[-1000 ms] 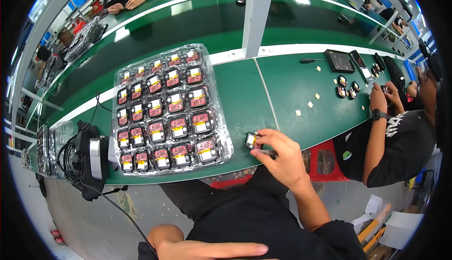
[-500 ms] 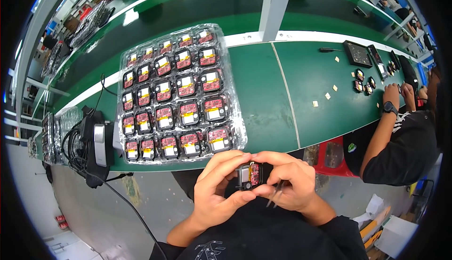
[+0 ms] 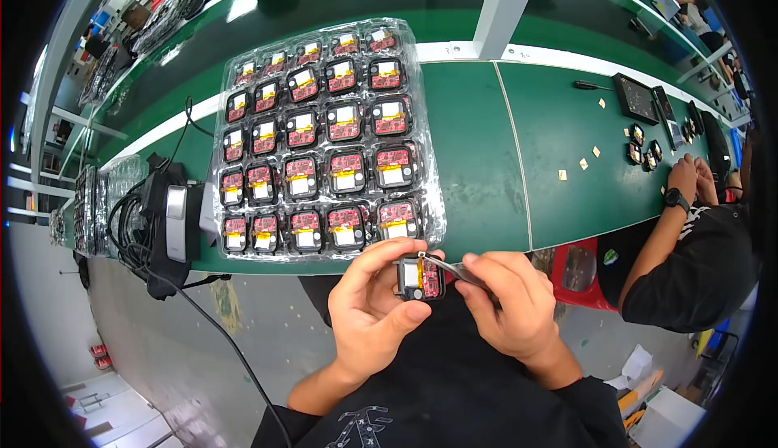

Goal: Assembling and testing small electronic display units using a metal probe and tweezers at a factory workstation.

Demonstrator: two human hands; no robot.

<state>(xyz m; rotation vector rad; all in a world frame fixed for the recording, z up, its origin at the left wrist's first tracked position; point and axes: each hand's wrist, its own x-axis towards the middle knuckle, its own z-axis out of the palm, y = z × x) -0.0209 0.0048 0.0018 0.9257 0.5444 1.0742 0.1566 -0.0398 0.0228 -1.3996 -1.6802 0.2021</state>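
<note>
My left hand (image 3: 369,310) grips a small black square housing (image 3: 432,286) by its left side. The housing's open face is turned up and shows a red circuit board, a pale rectangular part and a yellow strip. My right hand (image 3: 519,306) pinches a pair of metal tweezers (image 3: 459,271). Their tips reach over the housing's upper edge, close to a tiny pale piece near the yellow strip; whether they grip it I cannot tell. Just beyond my hands lies a clear plastic tray (image 3: 435,213) with rows of similar housings in its pockets.
The tray rests on a green workbench (image 3: 470,156). To its left stand a grey-and-black device (image 3: 176,225) and bundled black cables (image 3: 126,245). On the right, a co-worker (image 3: 685,261) sits near several housings (image 3: 636,154) and a black box (image 3: 636,99). A metal post (image 3: 506,10) rises behind.
The tweezers have swung up from beside my right palm to the housing's upper edge. My right hand has let go of the housing, which my left hand alone now holds. The view has shifted slightly.
</note>
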